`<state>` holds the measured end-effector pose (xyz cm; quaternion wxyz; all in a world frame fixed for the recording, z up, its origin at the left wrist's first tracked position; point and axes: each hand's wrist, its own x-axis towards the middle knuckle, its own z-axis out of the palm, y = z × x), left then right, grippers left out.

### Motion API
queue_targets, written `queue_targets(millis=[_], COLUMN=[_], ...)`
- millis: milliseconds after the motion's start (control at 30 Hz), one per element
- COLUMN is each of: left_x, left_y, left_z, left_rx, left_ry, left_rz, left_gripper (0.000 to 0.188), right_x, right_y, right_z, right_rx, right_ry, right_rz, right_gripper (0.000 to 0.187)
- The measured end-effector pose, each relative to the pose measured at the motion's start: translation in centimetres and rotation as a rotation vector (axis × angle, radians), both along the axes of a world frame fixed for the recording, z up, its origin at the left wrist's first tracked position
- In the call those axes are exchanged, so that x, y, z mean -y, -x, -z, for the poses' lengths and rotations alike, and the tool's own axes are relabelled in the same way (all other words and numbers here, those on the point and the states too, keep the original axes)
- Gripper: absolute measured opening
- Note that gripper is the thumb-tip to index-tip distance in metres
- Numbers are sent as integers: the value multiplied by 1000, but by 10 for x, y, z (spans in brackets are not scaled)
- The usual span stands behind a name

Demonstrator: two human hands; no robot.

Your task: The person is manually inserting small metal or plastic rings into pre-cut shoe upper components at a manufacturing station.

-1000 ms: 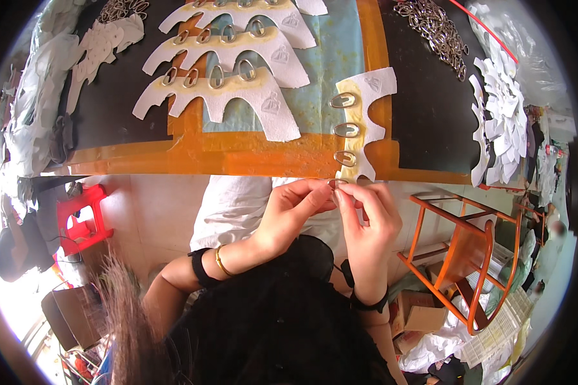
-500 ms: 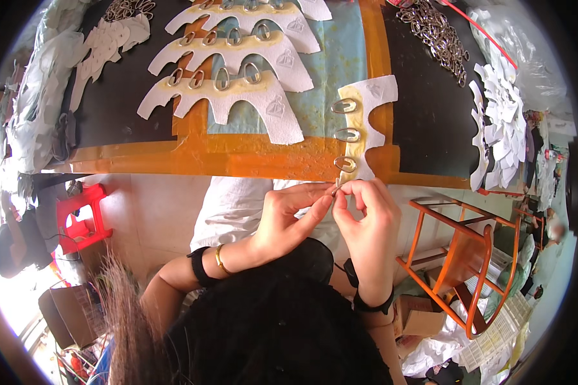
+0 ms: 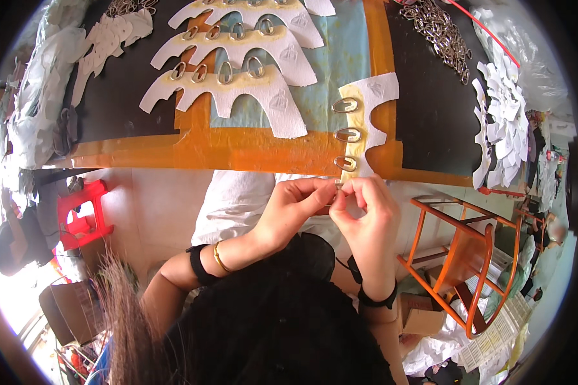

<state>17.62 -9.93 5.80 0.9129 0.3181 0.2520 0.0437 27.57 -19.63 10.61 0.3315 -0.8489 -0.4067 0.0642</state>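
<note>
The left hand [image 3: 295, 208] and right hand [image 3: 369, 208] met just beyond the front edge of the surface [image 3: 424, 122], each grip pinching the lower tip of the scalloped strip [image 3: 372, 128]; the small part between the fingertips was mostly hidden. The strip lay upright across the orange tape [image 3: 257, 151], its tip reaching past that edge, with 3 oval rings [image 3: 349, 135] along its left side. A stretch of blue sheet [image 3: 327, 83] separated it from the ringed white pieces [image 3: 282, 106]. Rightward, dark surface stretched toward the white cutouts [image 3: 504, 128]. The wooden chair [image 3: 465, 253] stood apart from the right hand.
</note>
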Motion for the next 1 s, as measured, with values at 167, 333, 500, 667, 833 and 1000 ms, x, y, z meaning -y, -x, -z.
queue_targets(millis=[167, 333, 500, 667, 833, 1000], left_x=[-5, -4, -3, -1, -1, -1], left_y=[-1, -1, -2, 3, 1, 2], left_z=[3, -2, -5, 7, 2, 4], left_rx=[21, -18, -25, -32, -101, -66], left_ry=[3, 2, 29, -41, -32, -41], left_rz=[19, 4, 3, -15, -68, -63], left_gripper=[29, 25, 22, 18, 17, 16], right_x=[5, 8, 9, 8, 10, 7], right_y=[-1, -6, -8, -6, -7, -7], right_z=[2, -6, -4, -1, -3, -13], right_rx=[-218, -257, -258, -334, -250, -120], right_ry=[-127, -137, -87, -101, -85, -119], right_rz=[20, 44, 16, 41, 38, -13], right_gripper=[19, 18, 16, 14, 12, 13])
